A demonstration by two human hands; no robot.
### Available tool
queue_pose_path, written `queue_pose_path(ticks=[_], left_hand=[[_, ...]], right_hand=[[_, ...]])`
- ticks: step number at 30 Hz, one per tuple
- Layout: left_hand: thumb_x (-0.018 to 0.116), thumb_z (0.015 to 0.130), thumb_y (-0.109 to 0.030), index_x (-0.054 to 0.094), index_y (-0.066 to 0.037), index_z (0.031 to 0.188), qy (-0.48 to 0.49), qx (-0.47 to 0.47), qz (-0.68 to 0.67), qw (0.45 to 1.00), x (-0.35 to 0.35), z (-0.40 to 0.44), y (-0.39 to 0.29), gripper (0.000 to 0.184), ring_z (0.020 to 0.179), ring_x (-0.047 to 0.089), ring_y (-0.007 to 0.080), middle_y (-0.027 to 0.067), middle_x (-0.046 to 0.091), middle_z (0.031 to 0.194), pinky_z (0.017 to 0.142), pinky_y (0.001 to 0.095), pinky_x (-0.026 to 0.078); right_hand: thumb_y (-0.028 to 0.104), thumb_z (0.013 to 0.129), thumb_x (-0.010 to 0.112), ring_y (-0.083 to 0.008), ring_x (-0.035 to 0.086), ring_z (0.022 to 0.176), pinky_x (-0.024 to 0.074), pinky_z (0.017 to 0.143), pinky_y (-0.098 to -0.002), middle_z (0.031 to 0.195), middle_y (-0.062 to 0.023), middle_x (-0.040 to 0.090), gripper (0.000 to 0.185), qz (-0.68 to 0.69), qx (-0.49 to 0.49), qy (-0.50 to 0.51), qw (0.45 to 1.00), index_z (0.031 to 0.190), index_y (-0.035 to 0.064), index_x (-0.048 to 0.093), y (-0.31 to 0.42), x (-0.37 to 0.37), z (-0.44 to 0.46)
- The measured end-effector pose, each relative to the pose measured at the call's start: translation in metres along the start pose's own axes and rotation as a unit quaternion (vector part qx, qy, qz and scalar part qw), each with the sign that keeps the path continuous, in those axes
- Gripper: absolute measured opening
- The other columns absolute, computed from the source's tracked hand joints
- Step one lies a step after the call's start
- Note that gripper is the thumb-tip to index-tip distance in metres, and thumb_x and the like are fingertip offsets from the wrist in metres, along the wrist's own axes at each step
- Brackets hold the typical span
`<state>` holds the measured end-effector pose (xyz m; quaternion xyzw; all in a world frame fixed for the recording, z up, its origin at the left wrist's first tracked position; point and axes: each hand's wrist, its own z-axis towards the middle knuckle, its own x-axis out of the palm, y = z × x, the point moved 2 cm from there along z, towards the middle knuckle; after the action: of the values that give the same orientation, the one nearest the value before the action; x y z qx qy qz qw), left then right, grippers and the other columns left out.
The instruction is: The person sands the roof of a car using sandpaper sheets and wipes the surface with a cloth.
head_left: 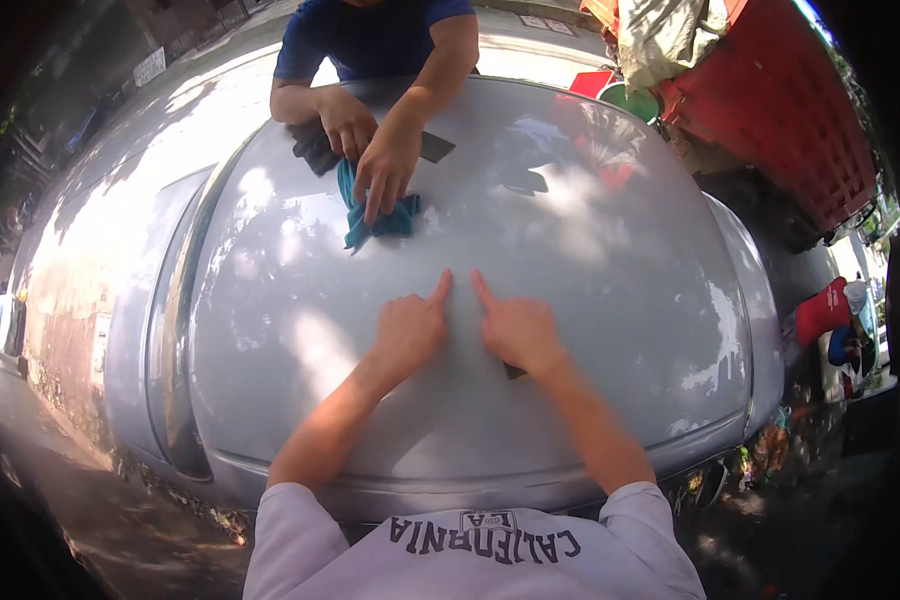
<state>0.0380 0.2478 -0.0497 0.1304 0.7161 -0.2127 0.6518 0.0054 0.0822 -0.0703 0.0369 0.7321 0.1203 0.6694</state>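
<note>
My left hand [413, 325] is over the grey car roof [610, 380], its index finger stretched out and its other fingers curled, with nothing visible in it. Facing it, my right hand [520, 328] also points its index finger, the two fingertips a small gap apart. A small dark piece [514, 371] shows by the heel of my right hand; whether it touches the hand is unclear. Across the roof, a co-worker's hand [388, 170] presses a teal cloth [395, 218] on the surface, their other hand [347, 122] beside it.
A dark flat piece [436, 147] and a black cloth [313, 148] lie near the co-worker [375, 40], who leans over the far edge. A red slatted container [780, 110] stands beyond the roof at the right. Reflections and sun patches cover the roof.
</note>
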Motion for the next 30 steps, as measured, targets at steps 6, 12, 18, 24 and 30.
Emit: queue_pose_path(ticks=[6,12,18,24,30], left_hand=[[0.054,0.089,-0.018,0.042,-0.015,0.148,-0.097,-0.021,0.055,0.994,0.014,-0.010,-0.007,0.060,0.125,0.050,0.0382,0.0242,0.057,0.128,0.101,0.0691,0.028],[0.049,0.097,-0.040,0.039,-0.025,0.150,-0.126,-0.010,-0.020,0.992,0.029,-0.008,0.003,0.056,0.148,0.005,0.0480,0.0227,0.010,0.162,0.108,0.0756,0.008],[0.048,0.097,-0.040,0.037,-0.023,0.152,-0.161,-0.018,-0.013,0.987,0.034,-0.010,-0.001,0.059,0.148,0.006,0.0492,0.0240,0.011,0.162,0.107,0.0771,0.007],[0.043,0.095,-0.031,0.034,-0.020,0.153,-0.165,-0.040,-0.007,0.985,0.043,-0.006,-0.005,0.060,0.148,0.004,0.0495,0.0240,0.009,0.162,0.107,0.0770,0.004],[0.042,0.093,-0.030,0.033,-0.020,0.153,-0.174,-0.042,-0.033,0.983,0.045,-0.008,-0.008,0.062,0.149,0.000,0.0487,0.0236,0.006,0.163,0.108,0.0761,0.003]], right_hand=[[0.016,0.086,0.051,-0.0341,0.069,0.073,0.0531,0.070,-0.0454,0.080,-0.0170,0.070,0.073,-0.022,0.035,0.056,0.998,0.155,0.0134,0.027,0.020,-0.003,0.005],[0.017,0.086,0.052,-0.0338,0.070,0.076,0.0537,0.071,-0.0440,0.084,-0.0168,0.072,0.077,-0.033,0.004,0.071,0.997,0.157,0.0134,0.022,0.018,-0.011,0.008],[0.020,0.088,0.055,-0.0289,0.071,0.075,0.0546,0.069,-0.0403,0.081,-0.0123,0.072,0.072,-0.088,0.014,0.053,0.995,0.154,0.0085,0.028,0.012,-0.007,0.010],[0.025,0.091,0.055,-0.0285,0.072,0.077,0.0548,0.069,-0.0407,0.084,-0.0119,0.073,0.074,-0.082,0.041,0.035,0.995,0.155,0.0041,0.023,0.021,0.001,0.015],[0.030,0.094,0.054,-0.0279,0.072,0.078,0.0552,0.069,-0.0391,0.084,-0.0121,0.073,0.073,-0.084,0.039,0.041,0.995,0.155,0.0055,0.022,0.022,0.000,0.013]])
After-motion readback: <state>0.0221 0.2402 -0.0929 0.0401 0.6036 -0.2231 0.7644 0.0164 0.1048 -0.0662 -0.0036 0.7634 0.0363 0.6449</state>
